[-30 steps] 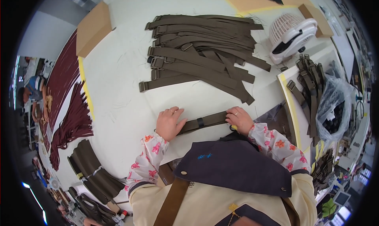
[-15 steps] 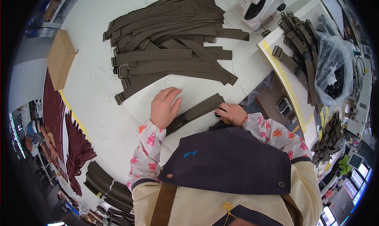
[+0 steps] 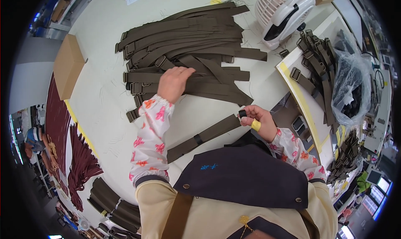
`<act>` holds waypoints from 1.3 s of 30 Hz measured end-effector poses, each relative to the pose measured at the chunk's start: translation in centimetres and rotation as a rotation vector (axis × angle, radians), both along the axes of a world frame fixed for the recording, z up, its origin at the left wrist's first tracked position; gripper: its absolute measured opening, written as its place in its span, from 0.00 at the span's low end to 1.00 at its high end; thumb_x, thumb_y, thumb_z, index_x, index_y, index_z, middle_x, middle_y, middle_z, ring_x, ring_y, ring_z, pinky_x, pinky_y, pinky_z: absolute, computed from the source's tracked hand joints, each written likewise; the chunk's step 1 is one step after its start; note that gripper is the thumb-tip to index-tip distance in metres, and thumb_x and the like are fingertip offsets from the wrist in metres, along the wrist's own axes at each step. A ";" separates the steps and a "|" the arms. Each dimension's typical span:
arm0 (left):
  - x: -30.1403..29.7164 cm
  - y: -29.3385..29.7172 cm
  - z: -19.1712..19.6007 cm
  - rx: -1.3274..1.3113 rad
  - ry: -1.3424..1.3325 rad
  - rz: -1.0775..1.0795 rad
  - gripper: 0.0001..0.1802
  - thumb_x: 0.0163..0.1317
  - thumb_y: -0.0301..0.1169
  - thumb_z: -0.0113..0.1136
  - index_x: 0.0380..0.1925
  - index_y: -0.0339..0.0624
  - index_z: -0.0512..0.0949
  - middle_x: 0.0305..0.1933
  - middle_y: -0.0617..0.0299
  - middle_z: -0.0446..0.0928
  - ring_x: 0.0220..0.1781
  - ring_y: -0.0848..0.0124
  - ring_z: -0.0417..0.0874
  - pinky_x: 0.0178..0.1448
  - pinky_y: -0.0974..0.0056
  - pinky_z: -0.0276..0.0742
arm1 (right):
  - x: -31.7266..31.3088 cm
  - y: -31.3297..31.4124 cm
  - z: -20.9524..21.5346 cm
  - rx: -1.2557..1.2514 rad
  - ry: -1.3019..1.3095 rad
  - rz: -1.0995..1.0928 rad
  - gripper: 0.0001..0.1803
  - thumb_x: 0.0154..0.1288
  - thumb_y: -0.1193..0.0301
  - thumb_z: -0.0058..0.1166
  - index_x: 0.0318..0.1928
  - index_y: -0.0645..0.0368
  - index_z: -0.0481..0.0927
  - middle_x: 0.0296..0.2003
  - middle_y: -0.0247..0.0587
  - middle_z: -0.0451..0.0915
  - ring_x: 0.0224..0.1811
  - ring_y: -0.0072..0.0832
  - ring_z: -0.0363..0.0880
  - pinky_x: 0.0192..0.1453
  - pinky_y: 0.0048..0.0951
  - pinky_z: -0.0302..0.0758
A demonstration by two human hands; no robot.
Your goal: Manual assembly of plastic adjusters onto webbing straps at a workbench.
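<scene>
olive strap (image 3: 203,136) slanting lower-left to upper-right, end in right hand (image 3: 259,119)

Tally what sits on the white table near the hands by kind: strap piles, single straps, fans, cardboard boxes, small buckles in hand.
Piles of olive straps: 1, under the left hand
Single olive strap: 1
Small black buckle: 1, in the right hand
White fan: 1
Cardboard box: 1
Total: 5
</scene>
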State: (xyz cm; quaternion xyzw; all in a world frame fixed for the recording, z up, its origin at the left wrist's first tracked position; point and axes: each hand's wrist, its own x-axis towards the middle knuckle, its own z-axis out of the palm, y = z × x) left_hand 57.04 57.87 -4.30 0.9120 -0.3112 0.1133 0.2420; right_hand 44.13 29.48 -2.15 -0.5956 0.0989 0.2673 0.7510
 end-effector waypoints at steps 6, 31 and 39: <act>-6.1 -0.1 12.6 -0.062 -0.178 0.149 0.19 0.39 0.15 0.52 0.35 0.41 0.78 0.26 0.58 0.73 0.26 0.63 0.76 0.28 0.67 0.72 | 2.4 1.9 4.4 0.259 0.033 0.012 0.14 0.58 0.73 0.55 0.45 0.61 0.72 0.43 0.38 0.75 0.42 0.24 0.74 0.47 0.27 0.73; -14.4 -5.2 8.9 -0.406 0.307 -0.299 0.21 0.43 0.34 0.66 0.38 0.39 0.70 0.31 0.57 0.74 0.24 0.62 0.76 0.27 0.63 0.72 | -2.3 2.8 7.6 0.228 0.296 0.313 0.12 0.62 0.70 0.52 0.41 0.65 0.71 0.33 0.43 0.78 0.33 0.28 0.81 0.35 0.22 0.78; -14.7 -2.8 8.1 -0.064 0.301 -0.153 0.09 0.50 0.36 0.61 0.25 0.44 0.73 0.22 0.64 0.74 0.22 0.65 0.76 0.27 0.64 0.69 | -1.8 1.9 5.6 -0.388 -0.585 0.510 0.08 0.60 0.71 0.53 0.37 0.63 0.78 0.27 0.42 0.80 0.24 0.29 0.80 0.29 0.28 0.76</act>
